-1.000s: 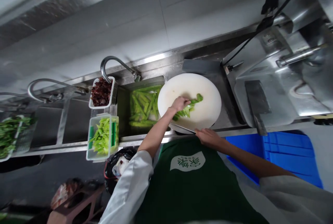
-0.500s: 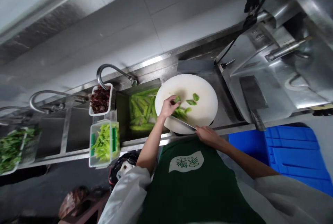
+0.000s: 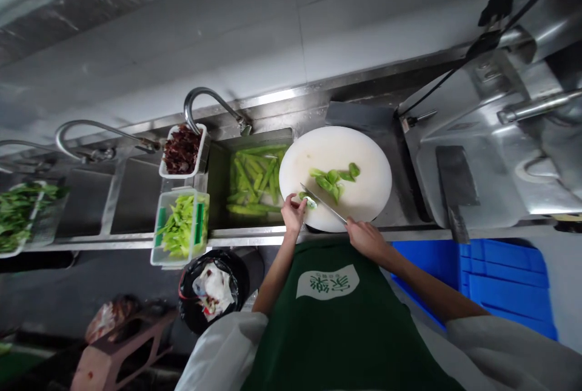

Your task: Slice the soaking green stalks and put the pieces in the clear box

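Observation:
A round white cutting board (image 3: pixel 350 151) lies across the counter in front of me. My right hand (image 3: pixel 367 239) is closed round the handle of a kitchen knife (image 3: pixel 328 205), whose blade slants over the near left part of the board. At the board's left edge, my left hand (image 3: pixel 293 214) has its fingertips pinched at a small green vegetable piece (image 3: pixel 310 201), close to the blade's tip. Beyond the knife lie several green cut pieces (image 3: pixel 328 181), with another slice (image 3: pixel 353 169) to their right.
Left of the board, a sink (image 3: pixel 218 185) holds green stalks in water. Tubs of dark red leaves (image 3: pixel 182 150) and light green pieces (image 3: pixel 178 227) stand beside it, under a curved faucet (image 3: pixel 207 93). A cleaver (image 3: pixel 457 176) lies at right; a bin (image 3: pixel 213 291) stands below.
My left hand has drawn back from the pieces toward the board's near left edge. The cut pieces now lie beyond the blade, away from my fingers. The view has shifted slightly.

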Available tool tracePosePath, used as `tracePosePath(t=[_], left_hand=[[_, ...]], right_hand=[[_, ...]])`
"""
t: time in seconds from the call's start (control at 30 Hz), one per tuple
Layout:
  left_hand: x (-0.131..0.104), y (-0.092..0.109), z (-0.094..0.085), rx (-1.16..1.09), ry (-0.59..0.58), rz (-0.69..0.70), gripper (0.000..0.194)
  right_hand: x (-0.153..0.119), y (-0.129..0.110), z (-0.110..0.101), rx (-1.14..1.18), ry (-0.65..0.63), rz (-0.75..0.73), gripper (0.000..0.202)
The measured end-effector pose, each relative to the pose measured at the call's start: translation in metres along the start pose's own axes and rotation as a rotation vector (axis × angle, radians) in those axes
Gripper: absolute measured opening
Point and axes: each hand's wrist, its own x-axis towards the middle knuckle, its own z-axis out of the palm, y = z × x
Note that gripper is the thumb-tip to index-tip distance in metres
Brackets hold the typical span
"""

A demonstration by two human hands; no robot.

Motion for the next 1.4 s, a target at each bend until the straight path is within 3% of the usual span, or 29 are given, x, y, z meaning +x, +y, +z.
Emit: tracePosePath(t=[0.1, 0.17, 0.27, 0.4, 0.63, 0.97, 1.4], left_hand=[[0.0, 0.0, -0.005, 0.17, 0.005, 0.334, 0.018], [0.002, -0.001, -0.006, 0.222, -0.058, 0.513, 0.018], [0.003, -0.004, -0.002, 0.273, -0.092, 0.621, 0.023], [0.002, -0.009, 0.003, 0.305, -0.123, 0.619, 0.027], [0.0, -0.013, 0.004, 0.268, -0.088, 0.626, 0.027], [-0.003, -0.016, 0.005, 0.234, -0.096, 0.581, 0.026], [-0.006, -0.017, 0.005, 0.275, -0.038, 0.626, 0.025]], right_hand=[[0.0, -0.007, -0.001, -0.019, -0.027, 0.004, 0.029], [-0.003, -0.011, -0.004, -0.032, -0.054, -0.003, 0.03], [-0.012, -0.015, -0.008, -0.054, -0.088, -0.014, 0.033], [-0.022, -0.021, -0.011, -0.069, -0.097, -0.004, 0.029], [-0.007, -0.026, -0.014, -0.068, -0.074, -0.042, 0.032], [0.0, -0.032, -0.016, -0.11, -0.038, -0.047, 0.033], [0.003, -0.04, -0.023, -0.101, -0.03, -0.067, 0.034]])
